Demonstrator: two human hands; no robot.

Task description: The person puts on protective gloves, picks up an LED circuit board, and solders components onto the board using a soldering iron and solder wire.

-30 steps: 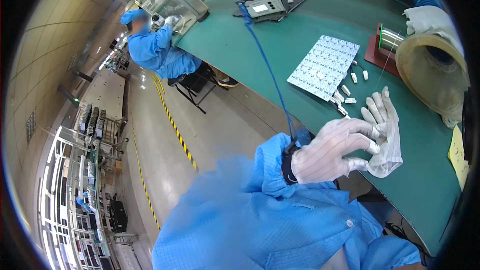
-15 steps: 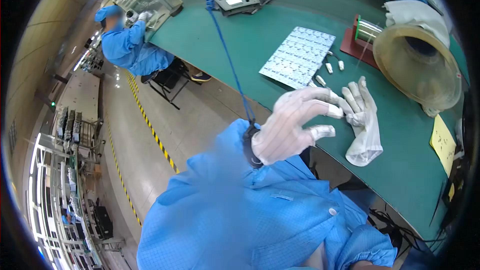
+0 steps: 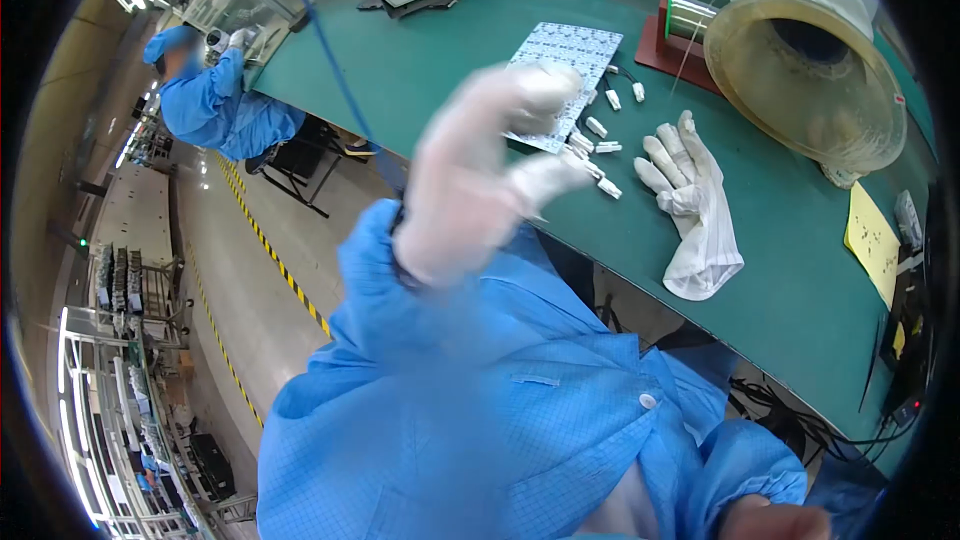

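Observation:
My left hand [image 3: 485, 165], in a white glove and blurred by motion, is raised in front of the near edge of a white panel with a blue printed pattern [image 3: 570, 45]. Its fingers curve away from the thumb, with nothing visible between them. A loose white glove [image 3: 695, 215] lies on the green table to the right, fingers pointing away from me. Between panel and glove are several small white connectors [image 3: 596, 127]. At the bottom edge, my right hand [image 3: 775, 520] is bare and mostly cut off; its fingers cannot be made out.
Past the glove stands a wide translucent funnel-shaped hood [image 3: 760, 90], beside a wire spool [image 3: 690, 18] on a red stand. A blue coiled cord [image 3: 335, 55] runs toward my left wrist. A yellow note [image 3: 872, 240] lies at right. Another person [image 3: 225, 105] sits at far left.
My left hand has moved left and up, away from the loose glove to the panel. The view has shifted, and part of my right hand now shows at the bottom.

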